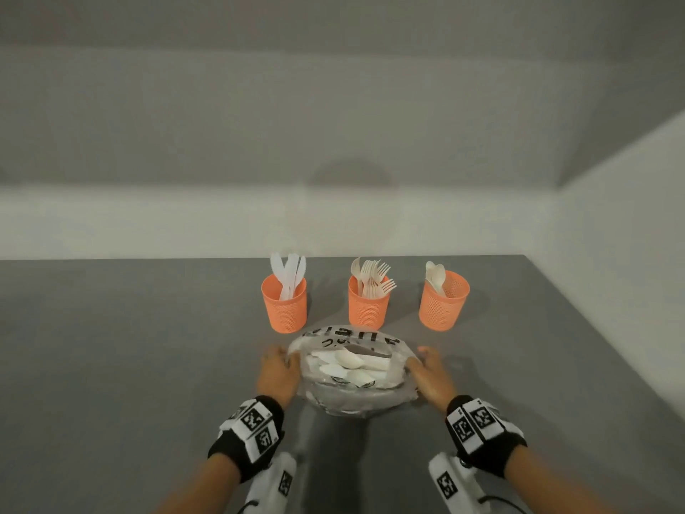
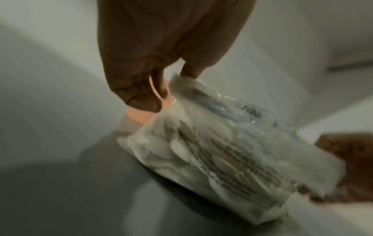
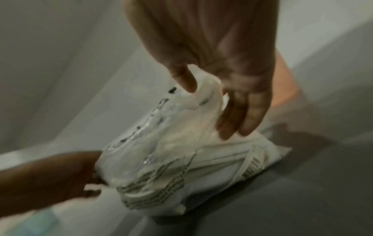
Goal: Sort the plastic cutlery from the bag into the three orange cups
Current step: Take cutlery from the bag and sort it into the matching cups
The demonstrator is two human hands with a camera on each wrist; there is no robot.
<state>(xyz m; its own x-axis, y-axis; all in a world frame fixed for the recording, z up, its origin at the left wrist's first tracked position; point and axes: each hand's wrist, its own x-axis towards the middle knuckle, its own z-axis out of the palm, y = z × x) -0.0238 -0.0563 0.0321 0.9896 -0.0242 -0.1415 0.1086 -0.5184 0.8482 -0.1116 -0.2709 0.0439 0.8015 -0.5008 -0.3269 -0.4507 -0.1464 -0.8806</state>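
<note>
A clear plastic bag [image 1: 348, 369] printed with black lettering lies on the grey table, its mouth held apart, with white cutlery [image 1: 346, 361] inside. My left hand [image 1: 278, 370] pinches the bag's left rim between thumb and fingers [image 2: 141, 99]. My right hand [image 1: 430, 372] pinches the right rim, thumb [image 3: 184, 79] on the plastic. Behind the bag stand three orange mesh cups: the left cup [image 1: 284, 304] holds knives, the middle cup [image 1: 369, 300] mostly forks, the right cup [image 1: 443, 300] spoons.
The grey table [image 1: 129, 346] ends at a white wall behind the cups and at a white wall on the right, close to the spoon cup. Both wrists carry black bands with white marker blocks [image 1: 255, 426].
</note>
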